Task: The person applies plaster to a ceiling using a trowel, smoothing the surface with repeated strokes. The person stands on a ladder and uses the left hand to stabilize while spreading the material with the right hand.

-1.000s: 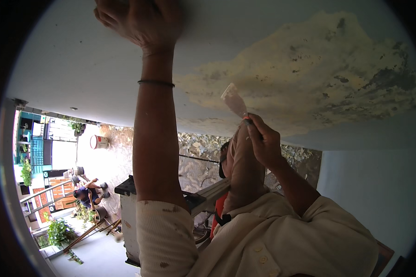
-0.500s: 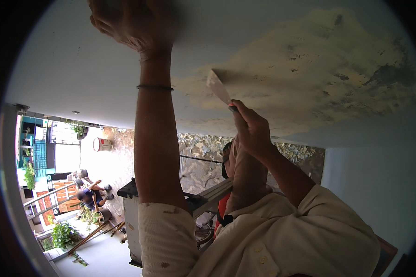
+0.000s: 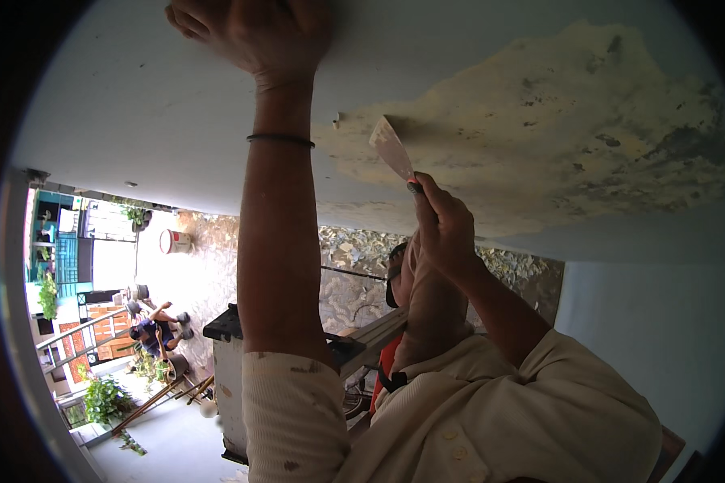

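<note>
A putty knife with a thin, smeared blade is held in my right hand, fingers closed round its handle. The blade's end is at the pale, scraped patch on the bluish-white painted surface, beside a shadow. Whether the edge touches there, I cannot tell. My left hand rests against the painted surface near the upper edge, back toward me. Its fingers are bent and somewhat apart, partly cut off by the picture's edge; I see nothing in it. A small white piece shows between my left wrist and the blade.
A metal ladder with black end caps stands below my arms. Close by, a person in red is mostly hidden. Flaky debris covers the ground. Farther left are a bucket, a seated person, another ladder and plants.
Both hands and the painted surface sit slightly farther right in the picture. The knife keeps much the same tilt in my right hand. A small white piece now shows left of the blade.
</note>
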Demonstrator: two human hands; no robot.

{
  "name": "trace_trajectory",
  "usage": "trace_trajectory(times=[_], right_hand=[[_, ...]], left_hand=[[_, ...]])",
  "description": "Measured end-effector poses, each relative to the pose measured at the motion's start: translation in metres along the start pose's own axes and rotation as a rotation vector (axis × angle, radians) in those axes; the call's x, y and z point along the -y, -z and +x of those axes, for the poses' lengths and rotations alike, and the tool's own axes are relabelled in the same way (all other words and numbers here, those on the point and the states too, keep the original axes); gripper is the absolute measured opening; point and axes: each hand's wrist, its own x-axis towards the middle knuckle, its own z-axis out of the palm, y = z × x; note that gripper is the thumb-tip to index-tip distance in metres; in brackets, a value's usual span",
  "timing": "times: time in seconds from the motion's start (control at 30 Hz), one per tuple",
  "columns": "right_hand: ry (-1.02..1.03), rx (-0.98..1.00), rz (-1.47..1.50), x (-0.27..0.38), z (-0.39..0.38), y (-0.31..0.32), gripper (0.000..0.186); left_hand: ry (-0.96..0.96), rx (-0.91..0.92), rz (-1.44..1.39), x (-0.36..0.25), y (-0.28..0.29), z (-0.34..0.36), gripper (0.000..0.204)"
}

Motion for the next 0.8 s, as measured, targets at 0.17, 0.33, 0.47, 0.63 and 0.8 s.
trace_trajectory(times=[0.17, 0.33, 0.47, 0.63, 0.8], right_hand=[[0.042, 0.016, 0.069, 0.03, 0.029, -0.03, 0.032], [-0.062, 0.096, -0.001, 0.04, 0.015, -0.007, 0.031], [-0.021, 0.059, 0.064, 0.024, 0.027, -0.03, 0.03], [0.247, 0.058, 0.015, 0.056, 0.075, -0.109, 0.028], [0.24, 0.433, 0.009, 0.044, 0.035, -0.083, 0.03]], left_hand=[[0.002, 0.011, -0.006, -0.002, -0.005, -0.002, 0.054], [-0.027, 0.025, 0.001, 0.005, 0.004, -0.004, 0.053], [0.056, 0.029, -0.071, -0.013, 0.012, 0.0, 0.052], [0.006, 0.043, -0.012, -0.002, 0.004, -0.007, 0.052], [-0.022, 0.03, -0.082, 0.005, 0.004, -0.009, 0.051]])
